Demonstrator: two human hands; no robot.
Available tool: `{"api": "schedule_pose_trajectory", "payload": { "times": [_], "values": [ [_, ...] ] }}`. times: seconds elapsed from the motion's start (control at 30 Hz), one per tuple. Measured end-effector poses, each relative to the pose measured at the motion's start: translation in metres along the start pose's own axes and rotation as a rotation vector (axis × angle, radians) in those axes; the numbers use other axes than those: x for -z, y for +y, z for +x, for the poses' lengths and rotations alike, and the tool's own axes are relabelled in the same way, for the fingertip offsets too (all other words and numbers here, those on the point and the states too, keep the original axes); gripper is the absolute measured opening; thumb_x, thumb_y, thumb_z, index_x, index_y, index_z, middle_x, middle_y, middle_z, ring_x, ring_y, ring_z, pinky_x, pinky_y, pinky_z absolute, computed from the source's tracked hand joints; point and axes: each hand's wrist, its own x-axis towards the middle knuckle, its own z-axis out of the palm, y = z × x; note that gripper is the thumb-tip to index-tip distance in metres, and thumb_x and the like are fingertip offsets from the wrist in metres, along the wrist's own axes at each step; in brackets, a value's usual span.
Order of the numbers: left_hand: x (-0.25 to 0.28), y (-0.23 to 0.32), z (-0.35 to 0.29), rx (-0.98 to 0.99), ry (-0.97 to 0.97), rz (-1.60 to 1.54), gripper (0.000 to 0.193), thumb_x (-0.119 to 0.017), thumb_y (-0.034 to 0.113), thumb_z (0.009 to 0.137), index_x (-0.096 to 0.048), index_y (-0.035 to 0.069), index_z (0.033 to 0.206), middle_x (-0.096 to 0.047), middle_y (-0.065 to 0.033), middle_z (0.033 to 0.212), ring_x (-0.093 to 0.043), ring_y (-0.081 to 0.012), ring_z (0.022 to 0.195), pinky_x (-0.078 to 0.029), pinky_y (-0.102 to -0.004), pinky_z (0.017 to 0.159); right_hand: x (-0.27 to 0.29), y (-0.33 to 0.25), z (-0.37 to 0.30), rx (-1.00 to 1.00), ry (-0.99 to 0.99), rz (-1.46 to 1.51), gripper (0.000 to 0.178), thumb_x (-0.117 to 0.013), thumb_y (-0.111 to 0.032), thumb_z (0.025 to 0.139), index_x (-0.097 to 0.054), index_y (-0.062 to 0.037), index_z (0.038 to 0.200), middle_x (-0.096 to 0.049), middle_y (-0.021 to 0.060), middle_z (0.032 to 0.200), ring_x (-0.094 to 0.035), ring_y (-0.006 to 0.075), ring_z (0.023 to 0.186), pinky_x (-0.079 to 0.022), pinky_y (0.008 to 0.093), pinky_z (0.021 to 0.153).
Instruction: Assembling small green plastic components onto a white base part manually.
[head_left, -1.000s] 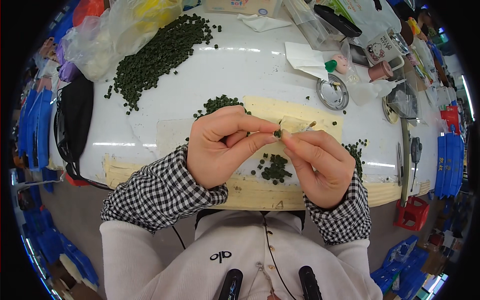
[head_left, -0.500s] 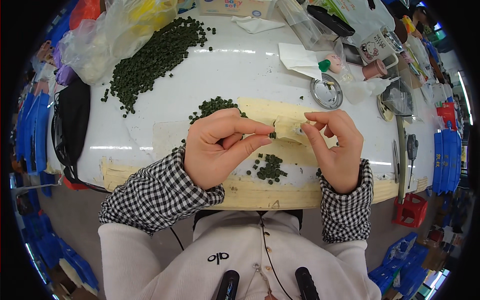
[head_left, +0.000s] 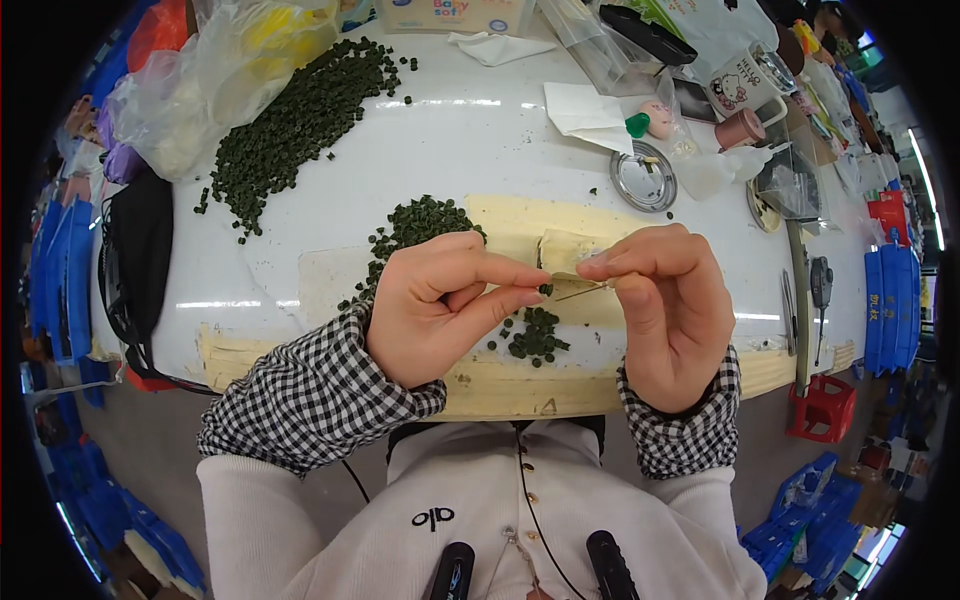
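Between the thumb and forefinger of my left hand (head_left: 425, 312) is a small dark green piece (head_left: 546, 289), gripped at its edge. My right hand (head_left: 675, 315) pinches a thin stick, like a needle or fine rod (head_left: 578, 293), whose free end points left toward that piece. Whether the two touch is too small to tell. Just behind the fingertips stands a pale yellow wrapped block (head_left: 560, 248) on a strip of yellow tape (head_left: 520, 215). Below the fingers lies a small heap of green pieces (head_left: 538, 337). Another heap (head_left: 425, 222) sits behind my left hand.
A large spread of green pieces (head_left: 290, 130) covers the back left, beside plastic bags (head_left: 160, 120). At the back right are a round metal lid (head_left: 643, 178), a white tissue (head_left: 588, 115), a mug (head_left: 742, 88) and a spool (head_left: 740, 130). A screwdriver (head_left: 821, 285) lies at the right.
My right hand has come away from the pale block, and its thumb and forefinger now show a thin stick between them. My left hand still pinches the green piece, almost unmoved.
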Motion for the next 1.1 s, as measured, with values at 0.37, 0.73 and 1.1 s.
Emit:
{"api": "schedule_pose_trajectory", "payload": {
  "times": [0.37,0.73,1.1],
  "values": [
    [0.0,0.002,0.0,0.002,-0.015,0.021,0.02,-0.072,-0.001,0.079,-0.072,0.004,0.098,-0.035,0.0052,0.059,-0.034,-0.0067,0.056,-0.03,-0.0238,0.053,-0.009,0.001,-0.003,-0.092,-0.012,0.124,0.008,-0.056,-0.003,0.094,-0.056,0.0039,0.098,-0.062,0.0115,0.092,-0.065,0.0156,0.08,-0.052,0.0248,0.071],
    [0.0,0.002,0.001,0.0,-0.017,0.039,0.02,-0.072,-0.001,0.079,-0.073,0.004,0.098,-0.035,0.0053,0.059,-0.034,-0.0064,0.056,-0.03,-0.0236,0.053,-0.01,0.001,-0.004,-0.109,0.042,0.142,0.007,-0.057,-0.003,0.093,-0.056,0.0028,0.096,-0.062,0.0107,0.091,-0.063,0.0151,0.079,-0.051,0.0252,0.07],
    [0.001,0.003,0.001,0.008,0.016,0.056,0.02,-0.073,-0.003,0.077,-0.072,0.002,0.096,-0.035,0.0054,0.059,-0.035,-0.0065,0.057,-0.031,-0.0229,0.054,0.002,0.018,-0.001,-0.029,0.083,-0.544,0.008,-0.066,0.0,0.082,-0.058,0.0012,0.086,-0.06,0.0131,0.085,-0.059,0.0289,0.075,-0.048,0.0336,0.067]
  ]
}}
